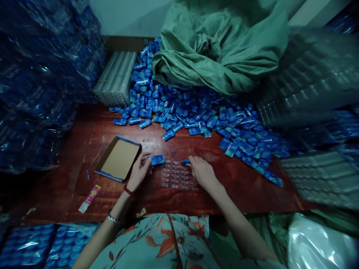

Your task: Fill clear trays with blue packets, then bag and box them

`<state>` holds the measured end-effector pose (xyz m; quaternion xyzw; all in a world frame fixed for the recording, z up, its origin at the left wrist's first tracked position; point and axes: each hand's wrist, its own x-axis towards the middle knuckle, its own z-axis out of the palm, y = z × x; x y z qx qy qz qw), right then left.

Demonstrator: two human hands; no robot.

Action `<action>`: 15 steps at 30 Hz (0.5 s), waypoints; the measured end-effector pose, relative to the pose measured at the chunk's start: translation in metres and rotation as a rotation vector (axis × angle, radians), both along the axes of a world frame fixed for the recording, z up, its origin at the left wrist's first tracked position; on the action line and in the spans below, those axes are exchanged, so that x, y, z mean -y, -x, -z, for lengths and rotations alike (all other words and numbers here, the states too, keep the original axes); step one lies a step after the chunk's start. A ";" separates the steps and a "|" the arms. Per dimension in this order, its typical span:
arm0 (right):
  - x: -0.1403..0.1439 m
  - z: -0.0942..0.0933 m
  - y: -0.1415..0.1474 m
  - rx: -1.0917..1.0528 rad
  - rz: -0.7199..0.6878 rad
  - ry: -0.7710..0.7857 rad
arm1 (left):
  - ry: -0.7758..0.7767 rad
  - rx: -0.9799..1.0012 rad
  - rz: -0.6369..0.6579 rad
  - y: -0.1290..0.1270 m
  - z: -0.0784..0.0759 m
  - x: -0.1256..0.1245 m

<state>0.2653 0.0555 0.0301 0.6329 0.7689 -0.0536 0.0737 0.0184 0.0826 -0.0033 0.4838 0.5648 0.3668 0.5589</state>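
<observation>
My left hand (141, 170) is closed on a small blue packet (157, 160), held just left of a clear plastic tray (178, 177). The tray lies flat on the table in front of me and has rows of moulded hollows. Over its upper right corner my right hand (202, 171) pinches another blue packet (185, 161), mostly covered by the fingers. Left of my left hand, a shallow open box (121, 158) with blue edges rests tilted on the tabletop, its brown inside bare.
A heap of blue packets (174, 108) spreads along the back under a green sack (218, 56). Stacked clear trays (116, 78) stand back left, with more trays (322, 179) at right. Wrapped blue packs (42, 86) tower at left. A pink strip (89, 198) lies near the front edge.
</observation>
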 end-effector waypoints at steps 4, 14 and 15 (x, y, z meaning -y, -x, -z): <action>-0.003 -0.005 0.006 0.048 -0.037 0.078 | -0.083 -0.155 0.032 0.009 0.006 0.003; -0.002 -0.007 0.010 0.023 -0.007 0.133 | -0.615 -0.546 0.224 0.016 0.012 0.015; -0.002 -0.006 0.011 0.023 -0.006 0.132 | -0.631 -0.545 0.200 0.012 0.007 0.015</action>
